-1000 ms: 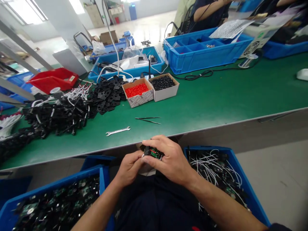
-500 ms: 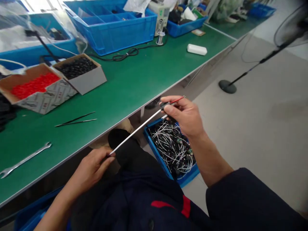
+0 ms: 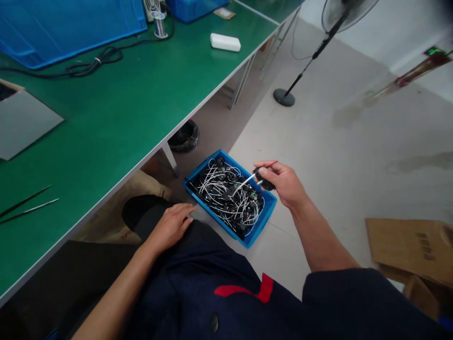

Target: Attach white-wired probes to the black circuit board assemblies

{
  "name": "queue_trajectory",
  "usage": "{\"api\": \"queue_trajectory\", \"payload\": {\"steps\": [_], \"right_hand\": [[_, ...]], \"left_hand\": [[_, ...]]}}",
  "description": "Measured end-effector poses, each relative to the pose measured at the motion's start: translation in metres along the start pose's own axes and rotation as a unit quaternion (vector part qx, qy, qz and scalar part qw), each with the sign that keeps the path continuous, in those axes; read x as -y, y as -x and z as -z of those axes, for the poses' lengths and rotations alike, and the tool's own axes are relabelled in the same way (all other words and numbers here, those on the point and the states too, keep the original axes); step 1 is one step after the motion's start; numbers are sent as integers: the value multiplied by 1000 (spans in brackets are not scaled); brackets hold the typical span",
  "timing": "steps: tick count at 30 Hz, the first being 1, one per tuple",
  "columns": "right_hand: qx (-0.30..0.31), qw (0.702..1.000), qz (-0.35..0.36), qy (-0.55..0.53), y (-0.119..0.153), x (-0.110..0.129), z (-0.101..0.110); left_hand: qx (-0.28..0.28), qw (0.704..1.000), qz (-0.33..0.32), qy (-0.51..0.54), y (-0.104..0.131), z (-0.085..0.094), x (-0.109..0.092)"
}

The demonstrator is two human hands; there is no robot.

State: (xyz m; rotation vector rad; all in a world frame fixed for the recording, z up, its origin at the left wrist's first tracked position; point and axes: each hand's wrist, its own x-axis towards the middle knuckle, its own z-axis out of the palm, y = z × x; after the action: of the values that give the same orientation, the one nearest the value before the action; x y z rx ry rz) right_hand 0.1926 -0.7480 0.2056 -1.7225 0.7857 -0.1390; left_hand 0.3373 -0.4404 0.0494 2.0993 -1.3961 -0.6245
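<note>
My right hand (image 3: pixel 285 184) is closed round a small black part (image 3: pixel 266 183) with metal prongs that look like a plug's. A white cable (image 3: pixel 246 182) hangs from it to the left, and a short red wire (image 3: pixel 272 164) sticks out at the top. Beneath them on the floor stands a blue bin (image 3: pixel 266 221), filled with many similar black parts and white cables. The cable's free end hangs over that pile. My left hand (image 3: pixel 173 225) lies on my thigh with its fingers stretched out, holding nothing.
The green workbench (image 3: pixel 106 108) runs along the left, bearing tweezers (image 3: pixel 28 208), a white case (image 3: pixel 225 42), a solder spool (image 3: pixel 159 26) and a large blue crate (image 3: pixel 71 28). Under it is a black waste bin (image 3: pixel 186 137). A fan stand (image 3: pixel 284 97) and cardboard (image 3: pixel 406 245) are on the right.
My left hand has let go of the cable's end and come to rest on my thigh. My right hand has carried the black part over the blue bin. The view has swung right.
</note>
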Motion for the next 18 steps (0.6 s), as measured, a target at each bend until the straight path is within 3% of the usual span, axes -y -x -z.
{"api": "queue_trajectory", "payload": {"steps": [7,13,18], "right_hand": [[10,980,-200,-12,-25,-103,28],[-9,938,-345,-29,-36,-166,58],[-62,891,-451,11,-43,-212,64]], "left_hand": [[-6,998,58,29,18,1,19],[-24,994,100,37,35,-2,33],[-52,991,119,27,46,-3,42]]}}
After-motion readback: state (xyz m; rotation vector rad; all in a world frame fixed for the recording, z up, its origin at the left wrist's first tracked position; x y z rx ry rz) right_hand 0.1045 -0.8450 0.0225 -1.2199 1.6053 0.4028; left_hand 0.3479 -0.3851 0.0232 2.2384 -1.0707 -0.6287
